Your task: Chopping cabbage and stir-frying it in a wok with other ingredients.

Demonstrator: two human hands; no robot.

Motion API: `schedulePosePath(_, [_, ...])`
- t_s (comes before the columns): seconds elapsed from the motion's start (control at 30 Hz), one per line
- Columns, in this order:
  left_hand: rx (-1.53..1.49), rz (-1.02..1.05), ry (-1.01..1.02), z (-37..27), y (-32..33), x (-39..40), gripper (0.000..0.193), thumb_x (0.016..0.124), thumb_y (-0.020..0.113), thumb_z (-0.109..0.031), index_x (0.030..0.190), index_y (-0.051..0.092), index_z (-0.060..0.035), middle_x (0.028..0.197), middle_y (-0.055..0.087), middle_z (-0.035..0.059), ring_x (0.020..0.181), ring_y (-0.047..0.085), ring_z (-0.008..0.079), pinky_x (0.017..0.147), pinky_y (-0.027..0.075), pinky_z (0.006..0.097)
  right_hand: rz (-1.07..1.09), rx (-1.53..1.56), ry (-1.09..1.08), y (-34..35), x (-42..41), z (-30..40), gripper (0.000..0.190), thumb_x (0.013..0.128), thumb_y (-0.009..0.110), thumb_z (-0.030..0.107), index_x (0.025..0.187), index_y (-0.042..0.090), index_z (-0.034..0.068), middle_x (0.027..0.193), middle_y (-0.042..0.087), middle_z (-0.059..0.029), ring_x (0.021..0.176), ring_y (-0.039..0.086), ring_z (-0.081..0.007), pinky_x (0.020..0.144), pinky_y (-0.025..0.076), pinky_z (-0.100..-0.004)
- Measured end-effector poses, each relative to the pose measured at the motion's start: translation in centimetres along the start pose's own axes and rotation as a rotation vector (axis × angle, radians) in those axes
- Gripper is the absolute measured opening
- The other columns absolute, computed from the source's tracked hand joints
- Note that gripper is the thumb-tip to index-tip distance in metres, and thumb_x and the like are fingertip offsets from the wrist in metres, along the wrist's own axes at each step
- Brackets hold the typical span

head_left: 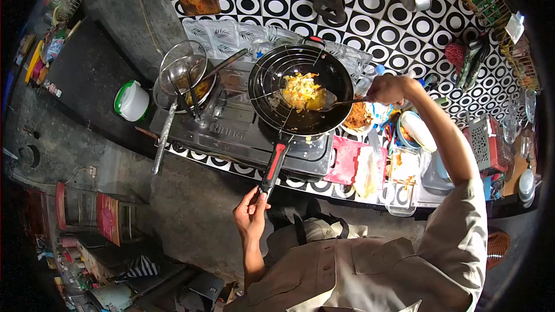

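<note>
My left hand (253,212) grips the end of the black and red handle (274,167) of a wok. The dark wok (338,63) sits on the Rinnai gas stove (234,128), with a wire rack (265,73) fitted over the far and left part of its bowl. Inside lies a heap of shredded yellow and orange food (301,89). My right hand (386,89) is closed around the handle of a metal spatula (329,100). The spatula's blade dips into the wok beside the right edge of the heap.
Left on the stove is a pan (160,97) with a strainer (182,67) over it. A bowl of shredded food (357,119), a red cutting board (342,164) and a glass dish (401,203) stand at the right. A white bucket (132,102) is at the left.
</note>
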State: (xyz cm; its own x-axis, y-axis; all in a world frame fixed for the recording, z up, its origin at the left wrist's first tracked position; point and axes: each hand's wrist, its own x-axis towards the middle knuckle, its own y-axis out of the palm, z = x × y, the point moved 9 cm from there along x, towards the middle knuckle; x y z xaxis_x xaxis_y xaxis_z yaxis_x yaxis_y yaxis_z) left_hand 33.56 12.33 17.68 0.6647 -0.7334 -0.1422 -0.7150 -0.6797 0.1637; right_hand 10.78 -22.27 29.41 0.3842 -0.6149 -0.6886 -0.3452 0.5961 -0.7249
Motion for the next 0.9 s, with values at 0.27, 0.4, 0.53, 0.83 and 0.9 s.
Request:
schedulePosePath(0.27, [0.121, 0.069, 0.024, -0.6, 0.3, 0.3, 0.032, 0.084, 0.064, -0.014, 0.11, 0.059, 0.0051, 0.08, 0.061, 0.0042, 0.063, 0.054, 0.0072, 0.059, 0.046, 0.0214, -0.329, 0.104, -0.009, 2.4, -0.1, 0.8, 0.044, 0.085, 0.047, 0.043, 0.115, 0.06, 0.014, 0.11, 0.06, -0.0186, 0.101, 0.059, -0.0285, 0.087, 0.046, -0.036])
schedulePosePath(0.4, [0.108, 0.07, 0.024, -0.6, 0.3, 0.3, 0.032, 0.084, 0.064, -0.013, 0.11, 0.059, 0.0056, 0.081, 0.061, 0.0046, 0.064, 0.055, 0.0074, 0.06, 0.046, 0.0213, -0.327, 0.177, -0.03, 3.0, 1.2, 0.5, 0.044, 0.085, 0.048, 0.044, 0.113, 0.06, 0.012, 0.11, 0.059, -0.0194, 0.103, 0.058, -0.0293, 0.09, 0.044, -0.0369])
schedulePosePath(0.53, [0.097, 0.068, 0.018, -0.4, 0.3, 0.3, 0.03, 0.085, 0.062, -0.009, 0.111, 0.058, 0.0046, 0.078, 0.063, 0.0044, 0.063, 0.056, 0.0068, 0.06, 0.047, 0.0212, -0.319, 0.175, -0.039, 1.9, 0.3, 0.2, 0.044, 0.084, 0.05, 0.043, 0.11, 0.061, 0.009, 0.099, 0.062, -0.0207, 0.078, 0.065, -0.028, 0.066, 0.052, -0.0373])
schedulePosePath(0.83, [0.12, 0.067, 0.016, -0.8, 0.3, 0.2, 0.031, 0.085, 0.063, -0.009, 0.111, 0.058, 0.0047, 0.078, 0.063, 0.0044, 0.064, 0.056, 0.0072, 0.06, 0.047, 0.0213, -0.14, 0.23, 0.004, -2.6, -1.3, 0.0, 0.032, 0.076, 0.06, 0.028, 0.065, 0.056, -0.002, 0.054, 0.052, -0.0052, 0.04, 0.046, -0.0149, 0.036, 0.037, -0.0285])
schedulePosePath(0.9, [0.114, 0.066, 0.012, -0.8, 0.3, 0.2, 0.031, 0.085, 0.063, -0.01, 0.111, 0.057, 0.0048, 0.078, 0.062, 0.0044, 0.064, 0.056, 0.0072, 0.06, 0.047, 0.0213, -0.07, 0.117, 0.02, -3.0, -1.0, -0.6, 0.035, 0.076, 0.058, 0.034, 0.093, 0.067, 0.005, 0.065, 0.06, -0.0068, 0.049, 0.052, -0.0143, 0.041, 0.044, -0.0296])
